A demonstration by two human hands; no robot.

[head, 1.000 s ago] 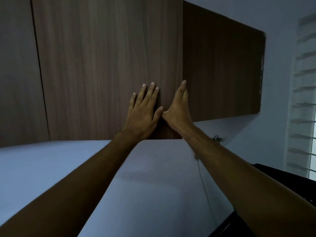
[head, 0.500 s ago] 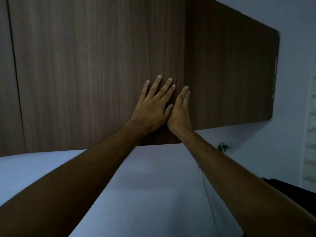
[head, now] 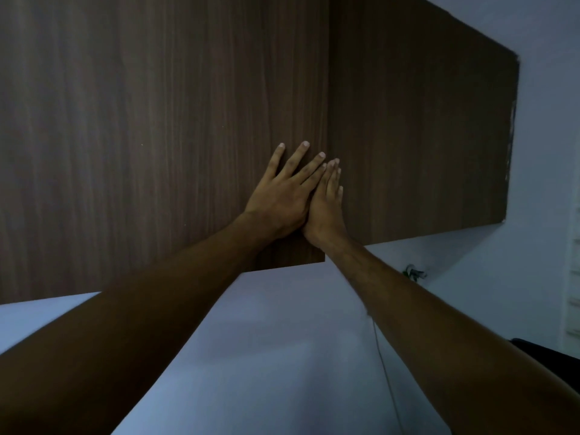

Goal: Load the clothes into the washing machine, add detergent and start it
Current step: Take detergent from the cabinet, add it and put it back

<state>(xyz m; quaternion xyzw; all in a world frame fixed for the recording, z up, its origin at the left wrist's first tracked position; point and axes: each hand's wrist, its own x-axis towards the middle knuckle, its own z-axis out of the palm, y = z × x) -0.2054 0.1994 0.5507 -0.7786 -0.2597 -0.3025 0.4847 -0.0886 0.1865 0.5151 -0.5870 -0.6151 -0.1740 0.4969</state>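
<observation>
A: Where do the person's hands sit?

B: Both are up on a wall cabinet. The left hand [head: 279, 199] lies flat on the wood-grain cabinet door [head: 163, 136], fingers straight and slightly spread, gripping nothing. The right hand [head: 326, 208] is just beside it, touching it along the edge, fingers straight and pressed together, laid at the door's right-hand vertical edge where the front meets the cabinet's side panel [head: 417, 136].

A: And the relation the next move turns on?

B: That vertical edge. It runs up and down directly under the right fingers, so the right hand is the nearer one to it; the left palm is a little inboard on the door face. No handle is visible, so judging by this the door either gets pushed shut or pressed to release. Which of the two cannot be told from here.

A: The washing machine, the clothes, the detergent?

B: None in view. The camera is tilted upward at the cabinet and the pale wall [head: 282, 356] below it. A thin cord [head: 384, 365] hangs down the wall, and something dark [head: 552, 353] shows at the lower right, too little to name. Detergent may be behind this door, but that is a guess. The machine presumably lies below the frame, well away from both hands
</observation>
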